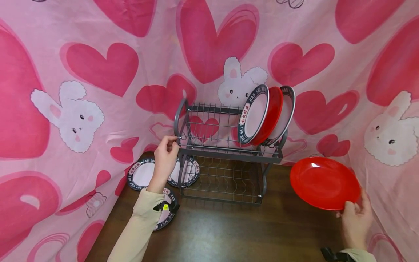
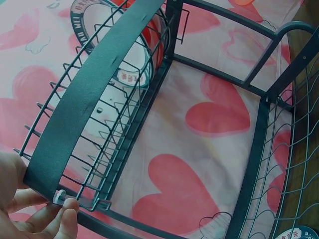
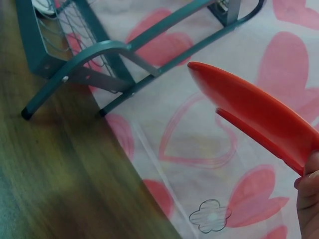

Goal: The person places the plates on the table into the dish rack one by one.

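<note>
My right hand (image 1: 357,222) grips the near right rim of a red plate (image 1: 324,183), held in the air to the right of a grey two-tier dish rack (image 1: 229,154). In the right wrist view the same red plate (image 3: 254,112) shows edge-on, pinched at its rim. At the upper tier's left front corner, my left hand (image 1: 166,156) holds the rack frame. The left wrist view shows its fingers (image 2: 45,219) curled about that corner. On the upper tier's right side stand a dark-rimmed white plate (image 1: 256,116), a red plate (image 1: 273,116) and another dark-rimmed plate (image 1: 288,109).
Dark-rimmed white plates lie on the brown wooden table (image 1: 216,229) left of the rack: one at far left (image 1: 143,174), one behind the rack's left leg (image 1: 193,174), one partly under the left forearm (image 1: 170,203). Pink heart-patterned cloth (image 1: 124,109) hangs around the table.
</note>
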Available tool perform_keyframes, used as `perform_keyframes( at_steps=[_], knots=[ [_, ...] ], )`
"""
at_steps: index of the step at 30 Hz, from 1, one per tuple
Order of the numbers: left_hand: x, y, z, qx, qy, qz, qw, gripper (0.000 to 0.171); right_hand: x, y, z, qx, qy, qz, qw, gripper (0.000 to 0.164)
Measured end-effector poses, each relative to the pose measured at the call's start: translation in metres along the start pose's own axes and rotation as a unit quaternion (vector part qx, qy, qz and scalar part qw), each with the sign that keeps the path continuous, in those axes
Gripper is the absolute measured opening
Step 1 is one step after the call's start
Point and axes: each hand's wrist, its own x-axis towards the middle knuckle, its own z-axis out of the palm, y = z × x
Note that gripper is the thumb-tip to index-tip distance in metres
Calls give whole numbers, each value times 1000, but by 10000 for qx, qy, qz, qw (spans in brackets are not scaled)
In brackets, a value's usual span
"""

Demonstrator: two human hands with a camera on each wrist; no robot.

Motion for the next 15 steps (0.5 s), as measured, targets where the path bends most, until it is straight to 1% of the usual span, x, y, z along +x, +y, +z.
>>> perform_keyframes(
  at_steps=[3,6,11,15],
  knots=[
    [0,0,0,-12,-3,-11,10000,24,-4,-4,0,40,32,-103,9999,68],
    [0,0,0,-7,2,-4,10000,25,-7,-9,0,162,29,-69,9998,67],
    [0,-1,0,-22,0,7,10000,25,-11,-18,1,446,66,257,9987,67],
    [0,0,0,-28,-23,-15,10000,24,-12,-23,1,906,51,448,9949,67]
  ],
)
